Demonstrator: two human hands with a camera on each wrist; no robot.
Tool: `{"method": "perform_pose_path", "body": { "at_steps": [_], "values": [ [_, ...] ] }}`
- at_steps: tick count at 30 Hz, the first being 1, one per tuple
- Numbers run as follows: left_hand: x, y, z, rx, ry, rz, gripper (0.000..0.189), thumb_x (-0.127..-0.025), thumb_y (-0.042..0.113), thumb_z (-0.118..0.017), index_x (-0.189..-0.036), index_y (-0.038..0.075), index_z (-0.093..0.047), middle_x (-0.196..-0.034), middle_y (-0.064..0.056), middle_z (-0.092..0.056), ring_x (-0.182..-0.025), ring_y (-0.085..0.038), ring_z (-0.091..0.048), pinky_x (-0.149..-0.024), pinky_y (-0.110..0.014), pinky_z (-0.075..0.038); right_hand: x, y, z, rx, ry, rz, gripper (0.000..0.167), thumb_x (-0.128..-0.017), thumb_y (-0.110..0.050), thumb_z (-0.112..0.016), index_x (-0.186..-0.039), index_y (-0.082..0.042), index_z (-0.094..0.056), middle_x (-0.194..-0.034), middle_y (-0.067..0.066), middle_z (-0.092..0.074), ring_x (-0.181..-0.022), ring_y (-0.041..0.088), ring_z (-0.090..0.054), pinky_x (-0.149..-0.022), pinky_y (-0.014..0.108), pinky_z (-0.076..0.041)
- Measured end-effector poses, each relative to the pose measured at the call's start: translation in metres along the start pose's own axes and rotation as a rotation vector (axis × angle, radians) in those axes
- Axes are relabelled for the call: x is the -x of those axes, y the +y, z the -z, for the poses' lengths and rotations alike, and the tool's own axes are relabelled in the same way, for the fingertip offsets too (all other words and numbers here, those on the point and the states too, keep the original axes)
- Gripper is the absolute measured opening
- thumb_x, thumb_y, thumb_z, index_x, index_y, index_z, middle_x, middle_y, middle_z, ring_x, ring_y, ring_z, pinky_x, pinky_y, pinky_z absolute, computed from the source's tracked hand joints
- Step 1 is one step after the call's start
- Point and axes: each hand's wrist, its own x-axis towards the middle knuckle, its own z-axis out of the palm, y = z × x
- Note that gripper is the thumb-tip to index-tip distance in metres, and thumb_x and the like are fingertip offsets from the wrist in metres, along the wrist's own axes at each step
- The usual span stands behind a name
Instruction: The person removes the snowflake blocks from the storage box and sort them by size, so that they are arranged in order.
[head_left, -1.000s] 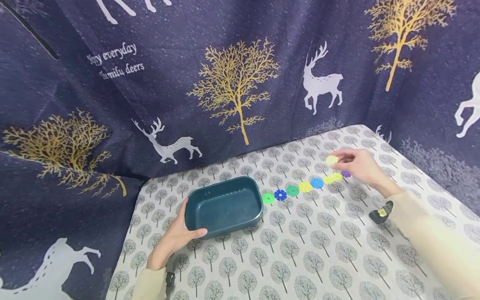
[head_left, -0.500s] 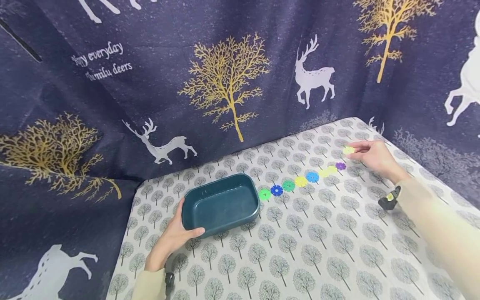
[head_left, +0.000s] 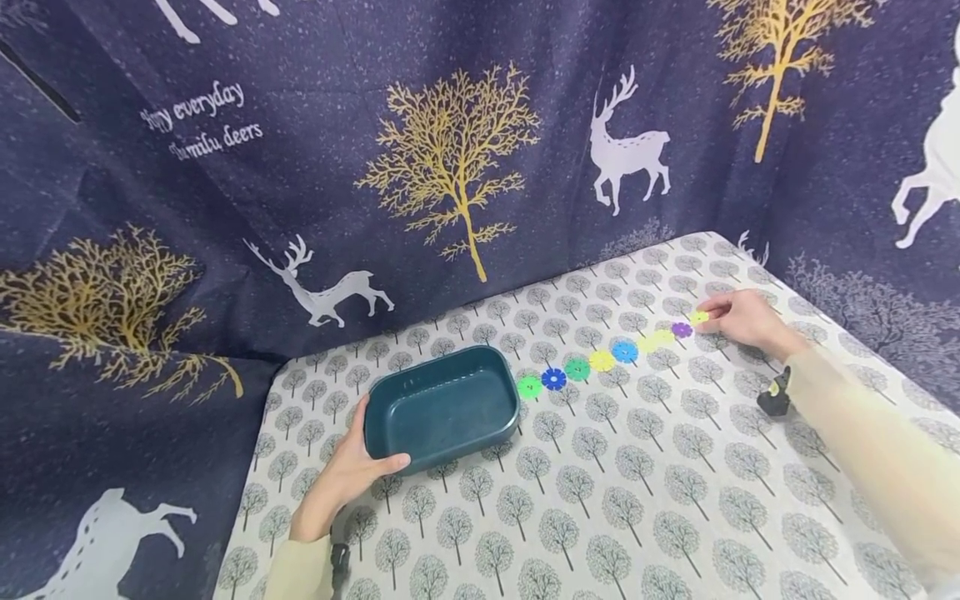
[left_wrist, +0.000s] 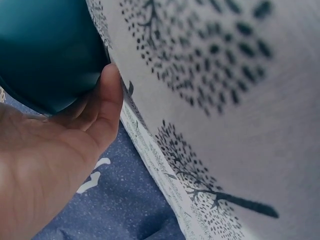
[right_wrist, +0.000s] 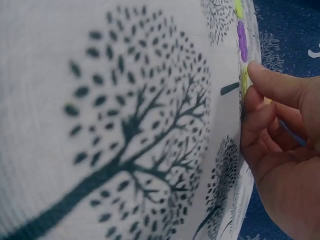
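My left hand (head_left: 347, 471) grips the near left end of a dark teal plastic tub (head_left: 450, 417), thumb on the near rim. In the left wrist view, fingers reach along the tub's wall (left_wrist: 55, 55). At the far right, my right hand (head_left: 748, 321) pinches a yellow notched plastic disc (head_left: 699, 317) at table level, beside a purple disc (head_left: 682, 331). From there a row of similar discs runs left: pale yellow (head_left: 656, 341), light blue (head_left: 625, 352), yellow (head_left: 602, 361), green (head_left: 577, 369), dark blue (head_left: 554, 379) and bright green (head_left: 529, 387). The last lies close to the tub.
A white cloth with printed trees (head_left: 555, 483) covers the table. Dark blue fabric (head_left: 322, 167) with deer and golden trees hangs behind it and along the sides. The table's far right corner (head_left: 712, 237) lies just beyond my right hand.
My right hand has carried the yellow disc rightward past the purple one, then lowered it to the row's right end. The left hand keeps its hold on the tub. The head view has shifted slightly.
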Motion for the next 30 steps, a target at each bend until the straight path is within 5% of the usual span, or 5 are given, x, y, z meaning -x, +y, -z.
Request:
{"method": "perform_pose_path", "body": {
  "at_steps": [11, 15, 19, 26, 30],
  "values": [
    [0.002, 0.0, 0.001, 0.023, 0.01, 0.006, 0.137, -0.086, 0.046, -0.092, -0.177, 0.021, 0.009, -0.181, -0.032, -0.008, -0.163, -0.059, -0.023, -0.127, -0.079, -0.028, 0.0, -0.008, 0.003, 0.038, -0.042, -0.039, 0.054, -0.093, -0.025, -0.085, -0.134, 0.006, -0.071, -0.132, 0.035, -0.072, -0.114, 0.047, -0.068, -0.099, 0.057, -0.057],
    [0.002, 0.001, 0.0, 0.016, 0.007, 0.005, 0.138, -0.085, 0.047, -0.092, -0.177, 0.02, 0.007, -0.181, -0.032, -0.01, -0.163, -0.06, -0.023, -0.127, -0.08, -0.027, 0.004, -0.005, 0.002, 0.027, -0.054, -0.068, 0.055, -0.091, -0.026, -0.086, -0.134, 0.006, -0.071, -0.117, 0.033, -0.075, -0.096, 0.033, -0.066, -0.081, 0.039, -0.056],
    [0.005, -0.003, -0.002, 0.007, 0.005, 0.009, 0.138, -0.084, 0.048, -0.093, -0.177, 0.018, 0.006, -0.18, -0.034, -0.013, -0.161, -0.062, -0.025, -0.126, -0.08, -0.028, 0.01, -0.001, -0.005, 0.021, -0.07, -0.052, 0.057, -0.091, -0.025, -0.086, -0.135, 0.008, -0.069, -0.095, 0.012, -0.072, -0.082, 0.017, -0.056, -0.071, 0.027, -0.047],
    [0.004, -0.006, -0.001, -0.036, 0.0, 0.003, 0.137, -0.086, 0.051, -0.091, -0.176, 0.016, 0.005, -0.178, -0.037, -0.015, -0.159, -0.064, -0.028, -0.123, -0.082, -0.033, 0.03, -0.016, -0.024, -0.028, 0.107, -0.041, 0.053, -0.1, -0.02, -0.073, -0.142, 0.01, -0.062, -0.109, 0.025, -0.075, -0.075, 0.003, -0.056, -0.068, 0.018, -0.045],
    [-0.004, -0.005, 0.001, -0.044, 0.019, -0.027, 0.134, -0.088, 0.052, -0.089, -0.176, 0.016, 0.006, -0.179, -0.036, -0.015, -0.159, -0.064, -0.027, -0.125, -0.081, -0.03, 0.035, -0.053, -0.032, -0.015, 0.168, 0.037, 0.054, -0.101, -0.02, -0.073, -0.144, 0.009, -0.06, -0.112, 0.028, -0.074, -0.079, 0.016, -0.069, -0.076, 0.029, -0.053]
  ]
}}
